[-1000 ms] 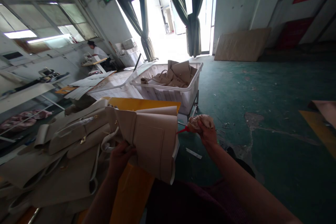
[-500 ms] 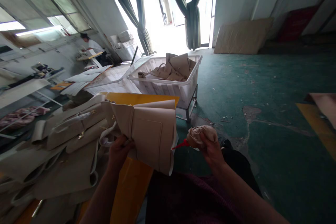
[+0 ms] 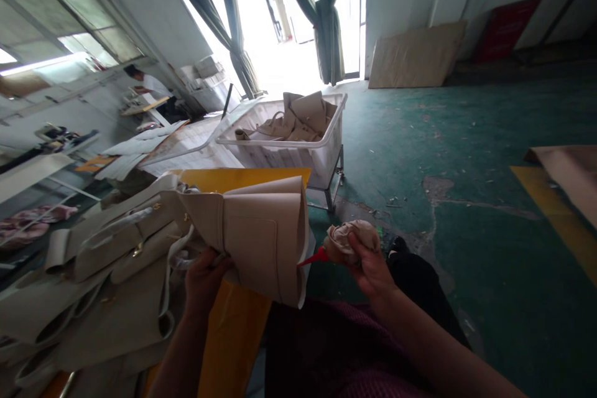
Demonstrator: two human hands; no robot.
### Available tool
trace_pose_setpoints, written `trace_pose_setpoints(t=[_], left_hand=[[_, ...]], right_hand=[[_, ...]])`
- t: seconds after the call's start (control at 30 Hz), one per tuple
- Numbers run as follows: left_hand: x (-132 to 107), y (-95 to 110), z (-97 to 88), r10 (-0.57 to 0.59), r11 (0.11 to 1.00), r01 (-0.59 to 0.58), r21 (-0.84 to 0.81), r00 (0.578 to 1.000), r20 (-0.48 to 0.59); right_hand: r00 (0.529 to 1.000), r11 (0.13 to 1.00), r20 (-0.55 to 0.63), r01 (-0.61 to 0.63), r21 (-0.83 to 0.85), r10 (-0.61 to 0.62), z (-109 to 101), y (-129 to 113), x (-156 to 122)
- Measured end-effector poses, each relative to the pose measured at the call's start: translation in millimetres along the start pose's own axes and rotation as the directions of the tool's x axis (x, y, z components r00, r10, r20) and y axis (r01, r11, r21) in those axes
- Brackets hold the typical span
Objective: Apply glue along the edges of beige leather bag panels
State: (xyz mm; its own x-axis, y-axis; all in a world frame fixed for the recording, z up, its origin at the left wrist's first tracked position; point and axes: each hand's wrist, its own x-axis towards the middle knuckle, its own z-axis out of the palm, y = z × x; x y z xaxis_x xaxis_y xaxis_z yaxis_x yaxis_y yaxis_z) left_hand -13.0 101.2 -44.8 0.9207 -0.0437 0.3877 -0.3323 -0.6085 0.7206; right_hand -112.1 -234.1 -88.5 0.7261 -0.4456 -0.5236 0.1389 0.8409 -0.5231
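Over the last second the red nozzle has travelled down the open right-hand edge of the beige bag, from its upper part to a spot well below the middle; between the last two views it has barely shifted along that edge. That suggests the work is now on the lower stretch of the rim, the side nearer the wearer's lap. The tip meets the edge in the picture (whether it truly touches, or lets anything out, is too small to tell). The nozzle belongs to a bottle wrapped in crumpled cloth, and the right hand has its fingers curled round that bundle, thumb on top. The left hand has kept its place, fingers pinching the bag at its near left side, so the piece seems steady enough for the nozzle to follow. The bag lies over the yellow bench, its open end jutting past the side, with a heap of similar bags just to its left, also unchanged.
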Motion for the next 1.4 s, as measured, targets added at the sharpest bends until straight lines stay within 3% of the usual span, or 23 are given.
trace_pose_setpoints(t=[0.2, 0.57, 0.8, 1.03, 1.4], left_hand=[[-3.0, -9.8, -6.5, 0.004, 1.000, -0.004, 0.002, 1.000, 0.005], [-1.6, -16.7, -11.1, -0.022, 0.999, 0.023, 0.035, 1.000, -0.015], [-4.0, -15.5, -11.1, -0.061, 0.998, 0.061, 0.013, 0.998, -0.013], [-5.5, -3.5, -7.9, -0.059, 0.997, 0.059, -0.046, 0.998, -0.005], [-10.0, 4.3, -9.8, -0.067, 0.997, 0.066, -0.051, 0.997, -0.024]], right_hand=[[0.998, 1.000, 0.053, 0.018, 0.006, -0.018, -6.9, 2.3, 3.2], [0.999, 0.998, 0.019, 0.035, 0.058, -0.037, -8.9, 2.8, 1.8], [0.983, 0.992, 0.130, 0.127, 0.015, -0.128, -7.8, 3.8, -0.3], [0.964, 0.971, 0.117, 0.236, 0.022, -0.237, -3.9, 8.3, -4.8], [0.913, 0.915, 0.147, 0.395, -0.078, -0.381, -16.3, 11.3, -1.1]])
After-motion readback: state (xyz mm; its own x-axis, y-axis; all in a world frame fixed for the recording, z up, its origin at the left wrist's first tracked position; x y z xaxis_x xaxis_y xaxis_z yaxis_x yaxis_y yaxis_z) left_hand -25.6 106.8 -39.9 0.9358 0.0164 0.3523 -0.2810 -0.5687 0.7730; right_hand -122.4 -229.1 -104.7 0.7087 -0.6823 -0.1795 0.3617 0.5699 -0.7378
